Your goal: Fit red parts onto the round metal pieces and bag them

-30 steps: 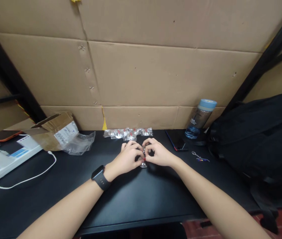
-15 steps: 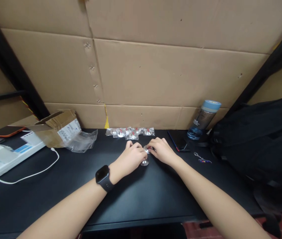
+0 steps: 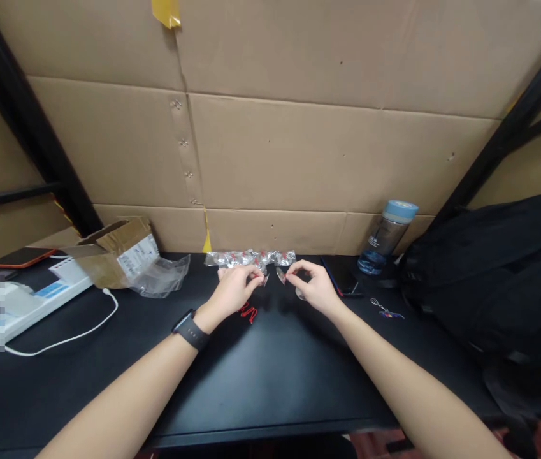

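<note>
My left hand point(image 3: 239, 287), wearing a black watch point(image 3: 190, 330), pinches a small silver metal disc point(image 3: 265, 280) at its fingertips. Facing it across a narrow gap, my right hand point(image 3: 315, 287) grips another small silver disc point(image 3: 280, 275) between thumb and finger, tilted on edge. Part of a pale silvery piece point(image 3: 300, 294) shows under the right hand; the hand hides most of it. Loops of red cord point(image 3: 248, 312) lie on the black table below the left hand. Behind the hands is a row of clear packets point(image 3: 284, 257) holding silver pieces with red bits.
To the left are an opened cardboard box point(image 3: 112, 255) with clear plastic, a white power strip point(image 3: 21, 319) and a white cable point(image 3: 79, 336). On the right are a phone point(image 3: 341, 275), a blue-lidded bottle point(image 3: 387, 237), a keychain point(image 3: 389, 313) and a black backpack point(image 3: 494, 287). Cardboard point(image 3: 270, 166) walls the back.
My hands were close together over silver discs on the table; now they are apart, each holding a disc. Red cord now shows beside the left hand. The view has tilted slightly upward.
</note>
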A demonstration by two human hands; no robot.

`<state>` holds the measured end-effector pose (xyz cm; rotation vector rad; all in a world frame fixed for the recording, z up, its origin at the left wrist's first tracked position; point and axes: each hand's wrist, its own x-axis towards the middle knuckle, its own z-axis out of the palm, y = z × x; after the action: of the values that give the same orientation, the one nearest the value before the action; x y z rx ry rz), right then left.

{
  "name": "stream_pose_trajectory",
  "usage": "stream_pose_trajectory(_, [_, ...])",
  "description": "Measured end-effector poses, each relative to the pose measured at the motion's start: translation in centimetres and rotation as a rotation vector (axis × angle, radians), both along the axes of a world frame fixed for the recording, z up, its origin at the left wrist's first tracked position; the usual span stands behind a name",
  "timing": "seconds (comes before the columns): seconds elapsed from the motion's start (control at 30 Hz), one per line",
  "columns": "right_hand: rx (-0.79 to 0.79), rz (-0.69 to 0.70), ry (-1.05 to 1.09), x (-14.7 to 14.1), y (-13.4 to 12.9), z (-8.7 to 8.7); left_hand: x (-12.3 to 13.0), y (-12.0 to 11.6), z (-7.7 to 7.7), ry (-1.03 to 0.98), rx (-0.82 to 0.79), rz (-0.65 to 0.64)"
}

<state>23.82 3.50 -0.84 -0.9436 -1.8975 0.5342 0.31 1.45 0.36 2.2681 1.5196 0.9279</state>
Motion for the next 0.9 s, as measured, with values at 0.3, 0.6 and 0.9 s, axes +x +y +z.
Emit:
stream_pose_trajectory(0.3, [0.073, -0.119, 0.169, -0.8, -1.5, 0.9, 0.2, 1.4, -1.6, -0.459, -0.129, -0.107])
stream_pose_trajectory(0.6, [-0.257, 0.153, 0.345, -2.6, -2.2, -1.0, 2.1, -0.6, -1.1, -0.405, -0.093, -0.074])
stream_pose_trajectory(0.9, [-0.604, 0.293, 0.568, -2.4, -2.5, -0.5, 2.2, -1.4, -0.3, -0.323, -0.09, -0.043])
